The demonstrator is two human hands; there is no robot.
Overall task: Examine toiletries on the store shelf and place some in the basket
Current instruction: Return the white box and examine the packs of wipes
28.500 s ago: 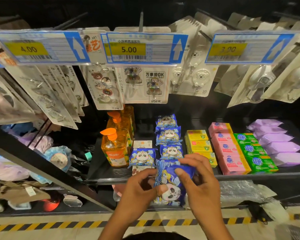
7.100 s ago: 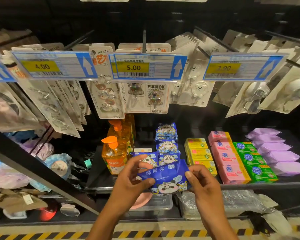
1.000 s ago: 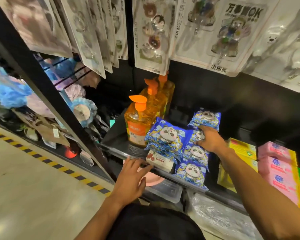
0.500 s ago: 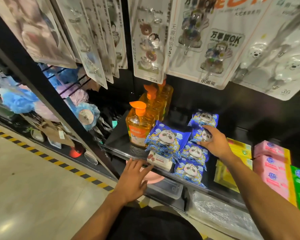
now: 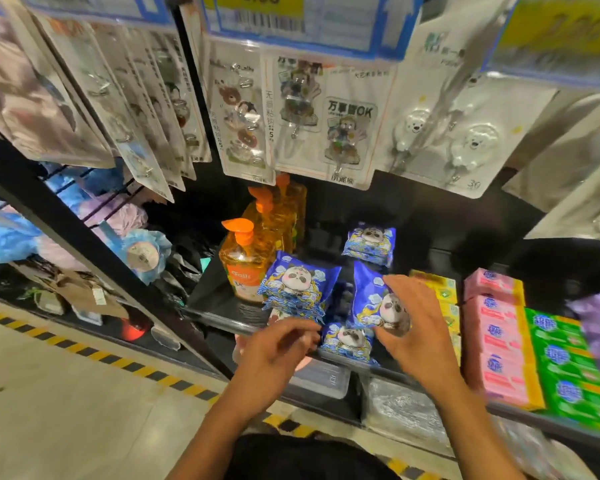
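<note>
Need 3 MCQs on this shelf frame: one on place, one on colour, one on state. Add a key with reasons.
1. Where do the orange bottles stand relative to the panda packs?
A) right of them B) left of them C) on the shelf below
2. What colour are the boxes between the yellow boxes and the green boxes?
A) white B) black C) pink
3. What is the right hand doing?
A) gripping a panda pack B) holding nothing C) holding a bottle

Key:
B, the bottles sit at the packs' left.
C, that stack is pink.
A, its fingers curl round a tilted pack.
</note>
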